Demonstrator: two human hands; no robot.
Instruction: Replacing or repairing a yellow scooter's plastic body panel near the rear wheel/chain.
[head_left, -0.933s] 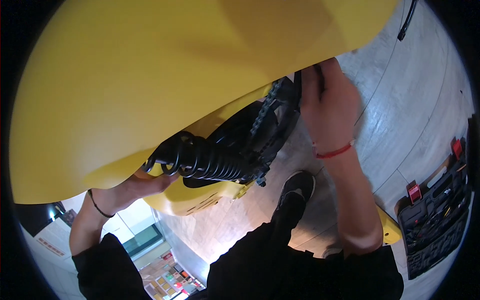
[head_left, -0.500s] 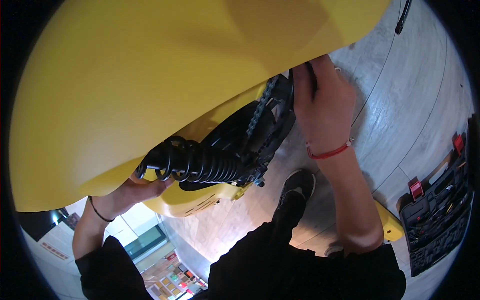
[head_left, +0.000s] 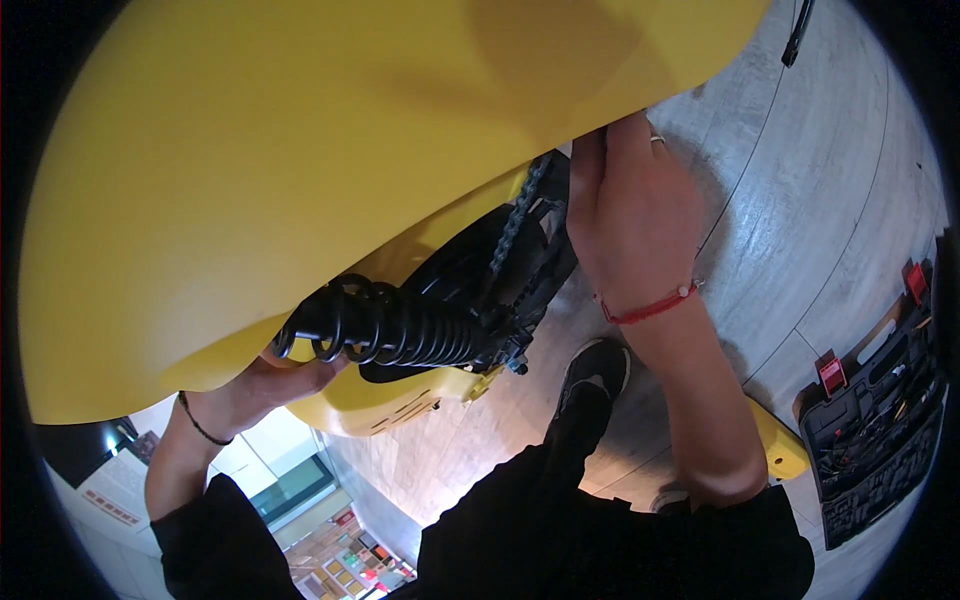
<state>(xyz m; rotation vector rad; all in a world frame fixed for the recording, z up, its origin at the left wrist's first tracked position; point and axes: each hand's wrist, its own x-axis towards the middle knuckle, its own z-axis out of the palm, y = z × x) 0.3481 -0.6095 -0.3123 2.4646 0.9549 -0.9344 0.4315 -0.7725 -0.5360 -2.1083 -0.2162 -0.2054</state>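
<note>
A curved yellow body panel (head_left: pixel 270 130) fills the upper left. Beneath its lower edge are a black coil spring shock (head_left: pixel 400 325), a chain (head_left: pixel 510 225) and black framework (head_left: pixel 545 280). My left hand (head_left: pixel 275 390) reaches under the panel below the spring, its thumb curved along a part I cannot make out and its other fingers hidden. My right hand (head_left: pixel 635 220), beside the chain at the panel's right edge, has its fingers curled closed, their tips and whatever they hold out of sight. A lower yellow housing (head_left: pixel 350 405) sits below the spring.
An open black tool case (head_left: pixel 875 440) lies at the right beside a yellow piece (head_left: pixel 775 445) on the grey plank floor (head_left: pixel 810 200). A black rod (head_left: pixel 798 30) is at upper right. My shoe (head_left: pixel 600 365) is below, and colourful shelving (head_left: pixel 355 560) shows at lower left.
My right hand has moved slightly left and upward, with the yellow panel's right end shifting left. My left hand moved a little over the first half second and now holds still.
</note>
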